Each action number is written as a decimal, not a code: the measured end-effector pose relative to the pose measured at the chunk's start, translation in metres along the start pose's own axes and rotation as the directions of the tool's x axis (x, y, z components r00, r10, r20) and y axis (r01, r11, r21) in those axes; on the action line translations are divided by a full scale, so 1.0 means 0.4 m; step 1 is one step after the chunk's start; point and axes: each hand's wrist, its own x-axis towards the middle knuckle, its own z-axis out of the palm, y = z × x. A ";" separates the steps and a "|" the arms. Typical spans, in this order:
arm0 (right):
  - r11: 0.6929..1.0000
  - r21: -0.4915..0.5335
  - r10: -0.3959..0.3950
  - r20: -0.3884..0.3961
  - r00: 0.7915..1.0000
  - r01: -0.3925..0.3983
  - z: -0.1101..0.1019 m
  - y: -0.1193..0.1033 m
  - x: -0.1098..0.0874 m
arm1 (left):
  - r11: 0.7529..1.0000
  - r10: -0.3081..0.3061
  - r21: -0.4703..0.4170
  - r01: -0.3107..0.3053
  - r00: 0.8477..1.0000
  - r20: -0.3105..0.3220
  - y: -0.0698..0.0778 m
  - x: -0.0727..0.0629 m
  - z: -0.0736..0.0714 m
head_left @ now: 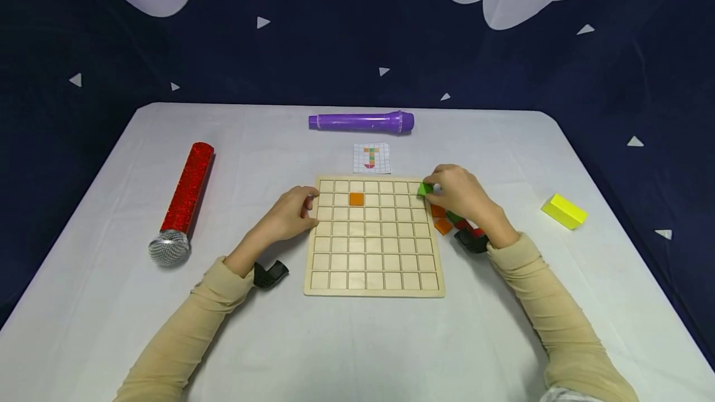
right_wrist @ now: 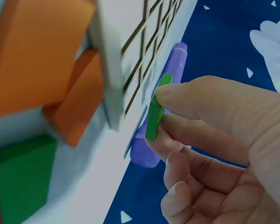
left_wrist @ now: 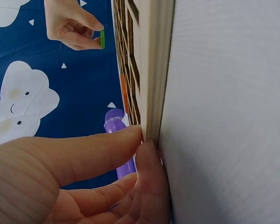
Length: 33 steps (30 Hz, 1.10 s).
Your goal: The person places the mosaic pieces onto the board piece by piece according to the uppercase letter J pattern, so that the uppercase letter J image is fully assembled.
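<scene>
A wooden grid board [head_left: 374, 293] lies on the table with one orange square tile [head_left: 356, 199] in a cell of its upper left part. My left hand [head_left: 287, 213] holds the board's left edge, thumb and fingertips against the rim. Above the board's upper right corner, my right hand [head_left: 460, 191] pinches a green tile [right_wrist: 155, 109] between thumb and fingers. Beside the board's right edge, partly under the right hand, lie loose orange tiles [head_left: 443, 226], a green piece [right_wrist: 25, 179] and red pieces [head_left: 462, 224].
A small card [head_left: 372, 158] with a coloured grid pattern lies just beyond the board. Farther back is a purple toy microphone [head_left: 360, 122]. To the left lies a red glittery microphone [head_left: 187, 203], to the right a yellow block [head_left: 564, 211]. Dark blue patterned cloth hangs behind the table.
</scene>
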 end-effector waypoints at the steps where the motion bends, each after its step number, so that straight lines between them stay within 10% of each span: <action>1: 1.000 -0.001 -0.005 -0.003 1.000 0.005 0.000 -0.005 0.002 | 1.000 0.001 -0.005 -0.001 1.000 -0.001 0.001 -0.001 -0.001; 33: 0.974 -0.010 -0.226 0.000 0.974 0.226 0.031 -0.143 0.082 | 1.000 -0.020 0.015 0.019 1.000 0.004 0.005 -0.005 -0.001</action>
